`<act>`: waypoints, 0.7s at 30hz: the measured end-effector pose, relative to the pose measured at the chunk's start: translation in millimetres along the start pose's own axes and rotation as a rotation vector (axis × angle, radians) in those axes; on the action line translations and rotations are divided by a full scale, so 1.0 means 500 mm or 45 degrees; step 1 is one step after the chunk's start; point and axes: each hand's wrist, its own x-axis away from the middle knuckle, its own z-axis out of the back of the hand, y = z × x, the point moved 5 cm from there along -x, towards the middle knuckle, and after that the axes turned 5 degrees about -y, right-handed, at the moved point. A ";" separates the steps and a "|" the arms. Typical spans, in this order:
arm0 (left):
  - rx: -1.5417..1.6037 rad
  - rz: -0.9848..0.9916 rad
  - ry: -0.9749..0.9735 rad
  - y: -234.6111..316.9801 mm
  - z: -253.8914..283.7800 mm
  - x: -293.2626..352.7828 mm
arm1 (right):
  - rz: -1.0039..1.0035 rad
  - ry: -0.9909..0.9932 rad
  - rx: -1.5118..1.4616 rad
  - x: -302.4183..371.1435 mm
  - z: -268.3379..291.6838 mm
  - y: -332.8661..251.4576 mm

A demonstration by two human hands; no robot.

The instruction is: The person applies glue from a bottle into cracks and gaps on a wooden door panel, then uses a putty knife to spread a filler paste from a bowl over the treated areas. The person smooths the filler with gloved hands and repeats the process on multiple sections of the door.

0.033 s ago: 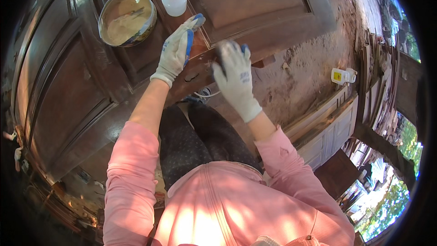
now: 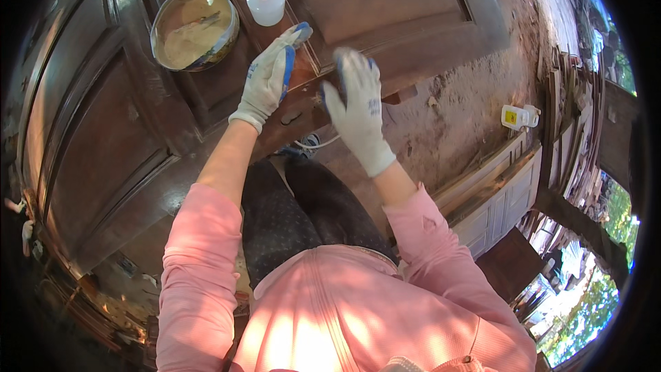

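Both my hands wear white work gloves with blue palms. My left hand [image 2: 268,72] is at the near edge of a dark brown panelled wooden door [image 2: 372,3], its fingers stretched forward, holding nothing that I can see. My right hand [image 2: 359,107] is raised to its right, slightly blurred, thumb apart from the fingers and nothing visible in it. Just beyond my left hand stands a translucent white bottle [image 2: 266,8] with a red collar and a pale tube. Left of it, a round tub [image 2: 232,36] holds tan paste and a partly sunken tool.
More dark wooden panels [image 2: 103,145] lie on the left. A bare earth floor [image 2: 454,89] shows to the right, with a white jug [image 2: 518,117] bearing a yellow label. Pale panelled boards [image 2: 492,196] lean near stacked timber. A white hose [image 2: 317,145] runs by my foot.
My right hand has shifted very slightly, and its fingers look less blurred. The view has moved a little; my left hand stays in place by the door edge.
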 end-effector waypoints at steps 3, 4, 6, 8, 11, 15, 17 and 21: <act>-0.100 0.001 0.049 -0.019 0.016 0.008 | -0.102 0.122 -0.492 -0.149 -0.025 -0.013; -0.159 0.007 0.066 -0.034 0.023 0.012 | -0.100 0.094 -0.670 -0.204 -0.036 -0.020; -0.277 -0.021 0.102 -0.048 0.032 0.005 | -0.040 0.011 -0.830 -0.279 -0.065 -0.021; -0.325 -0.027 0.083 -0.030 0.027 0.000 | 0.056 -0.097 -0.808 -0.328 -0.089 -0.018; -0.383 -0.062 0.080 -0.019 0.026 -0.006 | 0.005 -0.181 -0.663 -0.351 -0.113 -0.014; -0.288 -0.059 0.069 -0.011 0.034 -0.006 | -0.173 -0.200 -1.112 -0.301 -0.057 0.001; -0.207 -0.047 0.042 0.006 0.028 -0.018 | -0.255 -0.116 -1.287 -0.236 0.007 0.030; -0.261 -0.089 -0.023 0.003 0.024 -0.022 | -0.216 -0.156 -0.938 -0.053 0.080 0.091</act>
